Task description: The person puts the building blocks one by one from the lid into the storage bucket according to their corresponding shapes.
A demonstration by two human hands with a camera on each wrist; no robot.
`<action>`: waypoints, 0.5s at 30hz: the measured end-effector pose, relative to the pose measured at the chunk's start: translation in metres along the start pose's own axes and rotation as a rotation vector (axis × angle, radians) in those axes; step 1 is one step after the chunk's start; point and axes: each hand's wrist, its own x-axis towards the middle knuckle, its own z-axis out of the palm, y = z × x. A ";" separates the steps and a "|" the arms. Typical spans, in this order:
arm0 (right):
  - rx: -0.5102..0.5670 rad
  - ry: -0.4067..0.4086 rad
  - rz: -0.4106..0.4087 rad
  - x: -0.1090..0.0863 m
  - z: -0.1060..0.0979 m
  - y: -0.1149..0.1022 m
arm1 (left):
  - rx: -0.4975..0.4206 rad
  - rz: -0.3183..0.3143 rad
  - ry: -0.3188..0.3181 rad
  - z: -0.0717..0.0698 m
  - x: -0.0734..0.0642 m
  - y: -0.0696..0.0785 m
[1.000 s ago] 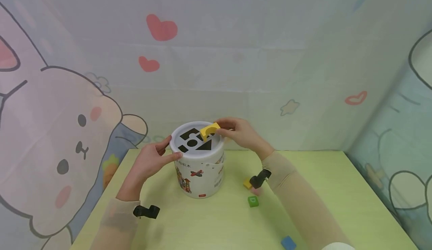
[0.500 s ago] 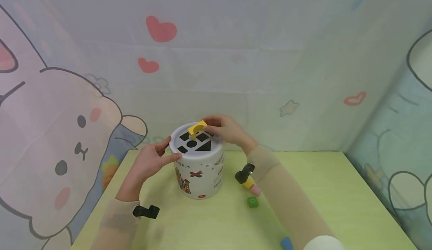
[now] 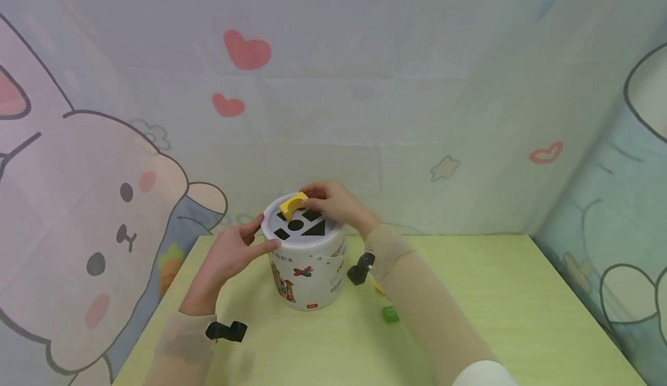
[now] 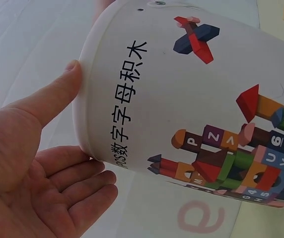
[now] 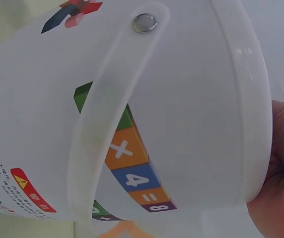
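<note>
A white bucket [image 3: 307, 285] printed with coloured blocks stands on the table, its lid [image 3: 298, 238] cut with dark shaped holes. My left hand [image 3: 231, 252] holds the rim from the left between thumb and index finger; in the left wrist view the other fingers are loose beneath. Between the thumb and fingers of my right hand [image 3: 337, 203] is a yellow arch-shaped block [image 3: 289, 203]. It is tilted over the back left part of the lid; whether it touches the lid I cannot tell. In the right wrist view the bucket's handle [image 5: 102, 119] crosses its side, and the rim hides the right fingertips.
A green cube [image 3: 390, 314] lies right of the bucket on the light green table [image 3: 495, 293]. Behind it a yellow block [image 3: 380, 288] shows partly beside my right forearm. A cartoon-printed cloth [image 3: 333, 108] hangs close behind the table.
My right hand has carried the yellow arch block leftward across the lid. Its forearm now covers the pink and blue blocks. The left hand stays on the rim.
</note>
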 end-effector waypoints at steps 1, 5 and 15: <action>-0.004 0.001 0.000 0.001 0.001 0.000 | 0.004 0.000 0.001 0.000 0.000 0.000; 0.000 0.007 0.006 0.005 0.002 -0.002 | 0.023 -0.002 0.005 -0.003 0.002 0.000; 0.001 -0.003 0.007 0.010 0.008 -0.004 | 0.033 -0.004 0.002 -0.003 0.002 0.000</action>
